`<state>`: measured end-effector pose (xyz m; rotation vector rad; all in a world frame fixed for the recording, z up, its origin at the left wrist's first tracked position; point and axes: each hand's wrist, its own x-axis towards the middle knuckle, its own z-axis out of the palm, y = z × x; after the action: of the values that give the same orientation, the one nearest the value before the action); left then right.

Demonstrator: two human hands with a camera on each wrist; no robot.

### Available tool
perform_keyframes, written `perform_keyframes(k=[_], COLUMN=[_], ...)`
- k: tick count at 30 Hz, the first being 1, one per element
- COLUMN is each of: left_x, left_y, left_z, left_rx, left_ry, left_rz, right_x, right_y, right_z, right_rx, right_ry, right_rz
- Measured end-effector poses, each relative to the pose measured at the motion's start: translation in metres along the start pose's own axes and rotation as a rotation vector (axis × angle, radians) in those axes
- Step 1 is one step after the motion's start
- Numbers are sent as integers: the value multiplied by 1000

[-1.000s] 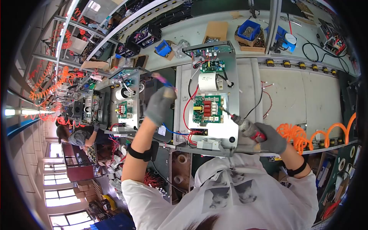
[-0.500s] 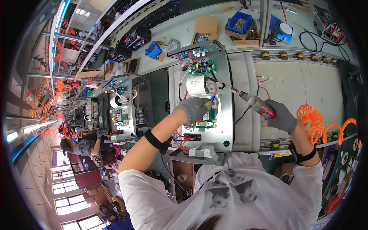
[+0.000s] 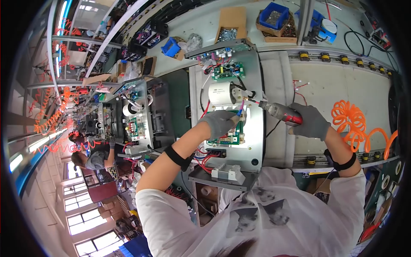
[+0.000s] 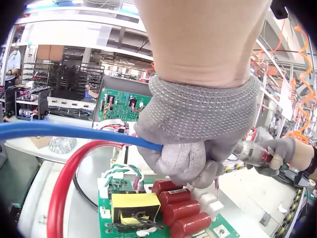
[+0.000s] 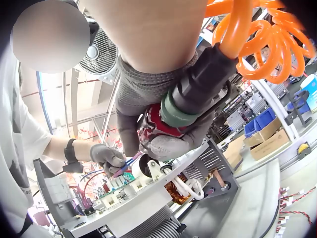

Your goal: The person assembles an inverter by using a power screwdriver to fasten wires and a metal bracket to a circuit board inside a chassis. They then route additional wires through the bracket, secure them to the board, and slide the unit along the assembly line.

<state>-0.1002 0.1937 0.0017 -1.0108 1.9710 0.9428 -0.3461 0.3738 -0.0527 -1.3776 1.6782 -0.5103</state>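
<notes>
Over the green circuit board (image 3: 236, 136), my gloved left hand (image 3: 220, 123) grips a blue cable (image 4: 74, 133) with a purple sleeved end. That end points at the terminal side of the white cylindrical capacitor (image 3: 219, 94). In my gloved right hand (image 3: 311, 122) is a pneumatic screwdriver (image 3: 278, 112), its bit pointing left, close to the cable end. An orange coiled hose (image 5: 237, 29) runs from its back in the right wrist view. Board and capacitor sit on a metal chassis (image 3: 250, 150). Red cylindrical components (image 4: 185, 210) lie under my left hand in the left wrist view.
A second chassis (image 3: 141, 115) stands to the left. Behind the work are a cardboard box of screws (image 3: 231, 30) and blue bins (image 3: 274, 16). To the right, orange hose coils (image 3: 349, 120) hang above the roller rail (image 3: 342, 58). Another person (image 3: 96, 160) works farther left.
My left hand has brought the blue cable from left of the chassis to beside the capacitor. My right hand has raised the screwdriver, then shifted its bit left toward the cable end.
</notes>
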Motion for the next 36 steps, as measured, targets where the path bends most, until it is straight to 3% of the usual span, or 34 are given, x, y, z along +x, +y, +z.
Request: perform_keyframes(k=[2,5,8,11,14,16,18,22,24,29,32,36], left_x=[5,-12,-21,-15,-18,-22,-23,-13,-5,-13,-6,-1], left_y=[-12,8,24,28,24,23,20,20,11,23,15,13], left_z=[6,3,8,21,27,27,30,38,49,43,46,48], left_rx=[92,224,494,494,446,303,334,237,353,367,345,324], left_ry=[67,176,242,259,385,443,424,399,448,407,389,407], left_rz=[110,72,28,-73,-63,-32,-11,1,42,-2,-14,-28], right_x=[3,7,11,13,18,21,21,27,29,39,40,47], right_y=[0,6,-3,-16,-17,-7,-3,1,-3,11,-7,-5], right_z=[1,10,7,3,3,6,9,7,2,4,-6,-3], right_rx=[-39,-58,-42,80,67,93,118,-12,-79,-59,-76,-138], right_ry=[64,176,111,1,-47,-31,-8,6,1,32,-79,-48], right_rz=[-46,-142,-114,57,97,78,88,15,63,-64,63,53])
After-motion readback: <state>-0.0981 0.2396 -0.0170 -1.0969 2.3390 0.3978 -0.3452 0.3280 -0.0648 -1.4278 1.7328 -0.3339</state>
